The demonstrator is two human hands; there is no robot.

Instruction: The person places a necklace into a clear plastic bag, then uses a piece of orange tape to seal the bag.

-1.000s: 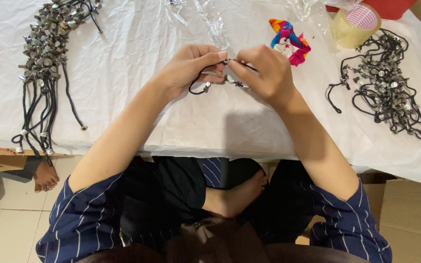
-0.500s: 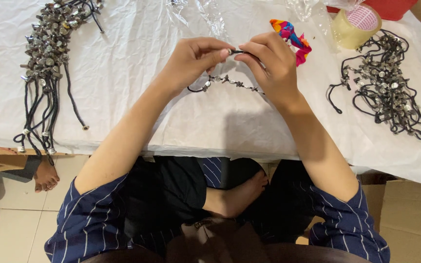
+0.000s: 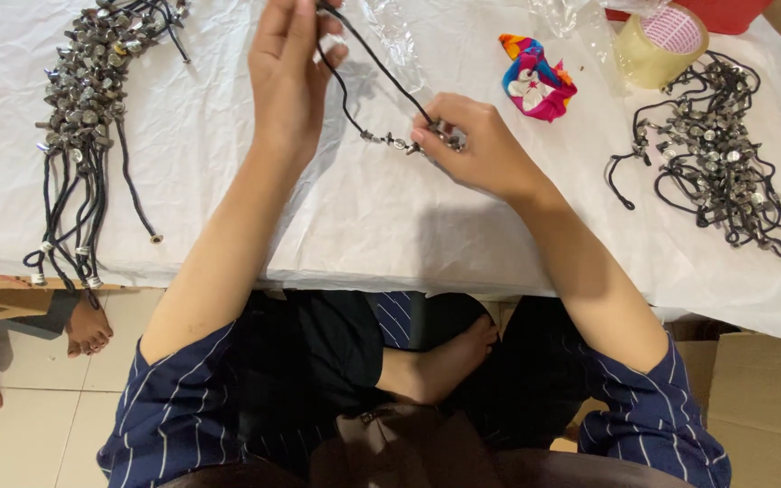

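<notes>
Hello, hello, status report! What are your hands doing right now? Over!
Left hand raised, pinching black cord end. Right hand pinching the cord's metal beads on white table cover. Nothing between the hands but the cord.

The person wears a dark navy shirt with thin white stripes; its short sleeves (image 3: 174,407) end near the elbows, leaving both forearms bare. The left hand (image 3: 291,77) and right hand (image 3: 481,149) carry no rings, watch or gloves. Below the hands, black trousers (image 3: 318,352) cover the lap, and one bare foot (image 3: 449,357) shows between the knees.
</notes>
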